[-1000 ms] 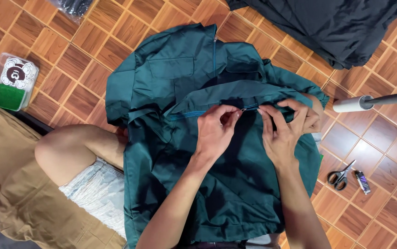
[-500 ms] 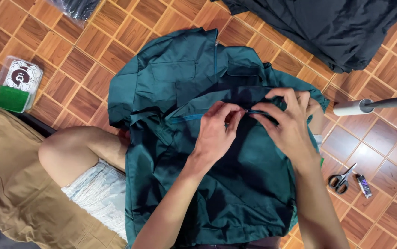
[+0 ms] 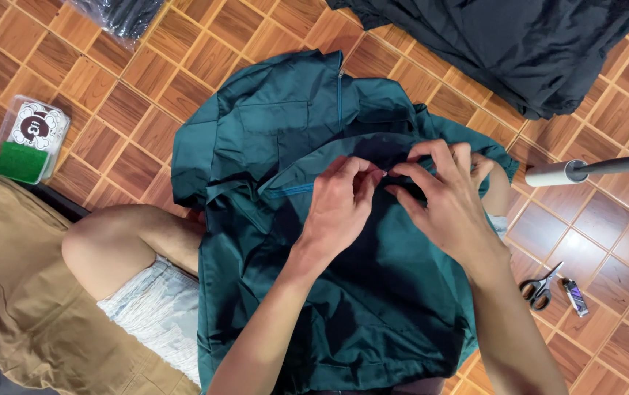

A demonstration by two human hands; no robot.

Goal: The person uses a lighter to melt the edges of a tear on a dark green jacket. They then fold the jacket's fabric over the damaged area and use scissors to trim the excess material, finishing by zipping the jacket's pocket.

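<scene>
A dark teal jacket (image 3: 292, 132) lies spread over my lap and the tiled floor, collar end away from me. My left hand (image 3: 340, 208) pinches a folded seam of the jacket near its middle, fingertips bunched together. My right hand (image 3: 442, 201) meets it from the right, thumb and fingers gripping the same dark fold. The fingertips of both hands almost touch. A teal zip line (image 3: 289, 192) runs just left of my left hand. My bare knee (image 3: 117, 245) sticks out from under the jacket at the left.
A lint roller (image 3: 585, 170) lies on the tiles at the right, with small scissors (image 3: 539, 287) and a small tube (image 3: 574, 296) nearer me. Black fabric (image 3: 519, 44) is piled at the top right. A clear plastic box (image 3: 28, 139) sits at the left beside tan cloth (image 3: 14, 292).
Both hands have shifted slightly left along the seam and drawn closer together. The view has moved, so the jacket sits a little lower in frame.
</scene>
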